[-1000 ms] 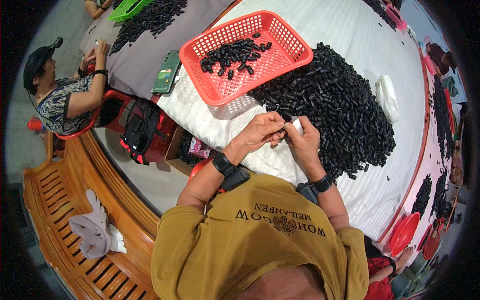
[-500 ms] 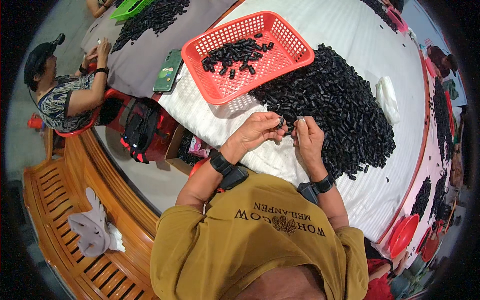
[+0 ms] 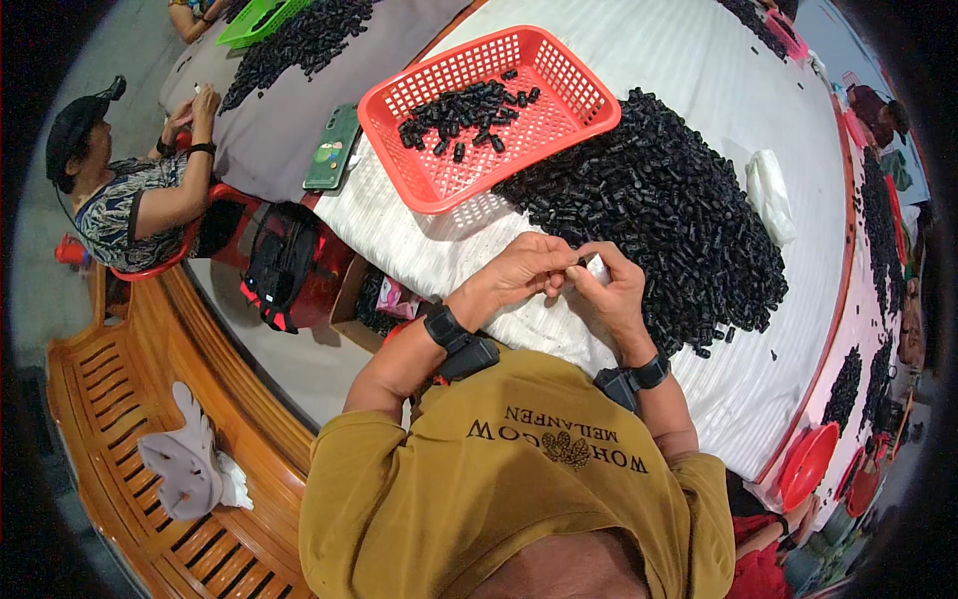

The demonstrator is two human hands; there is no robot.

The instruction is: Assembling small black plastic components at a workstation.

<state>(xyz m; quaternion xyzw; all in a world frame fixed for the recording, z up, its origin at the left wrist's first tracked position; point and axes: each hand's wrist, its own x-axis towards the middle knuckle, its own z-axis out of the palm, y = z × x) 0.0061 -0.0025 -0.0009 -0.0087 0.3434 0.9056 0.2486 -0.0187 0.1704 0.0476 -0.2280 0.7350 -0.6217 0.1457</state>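
My left hand (image 3: 521,272) and my right hand (image 3: 611,293) meet over the white table (image 3: 699,70) edge, fingers pinched together on a small black piece with a pale bit (image 3: 591,266) between them. Which hand carries it I cannot fully tell; both touch it. Just beyond my hands lies a big pile of small black pieces (image 3: 659,215). A red plastic basket (image 3: 569,82) with several of the same black pieces (image 3: 464,110) sits further out, to the left of the pile.
A person in a black cap (image 3: 120,190) sits at the left by a grey table with more black pieces (image 3: 299,40) and a green basket (image 3: 249,20). A phone (image 3: 332,150), a white rag (image 3: 770,195), a red-black bag (image 3: 284,265), a wooden bench (image 3: 120,419) and red bowls (image 3: 806,464) surround me.
My hands have stayed together near the pile's edge, the fingers shifting slightly around the small piece. Nothing else has moved noticeably.
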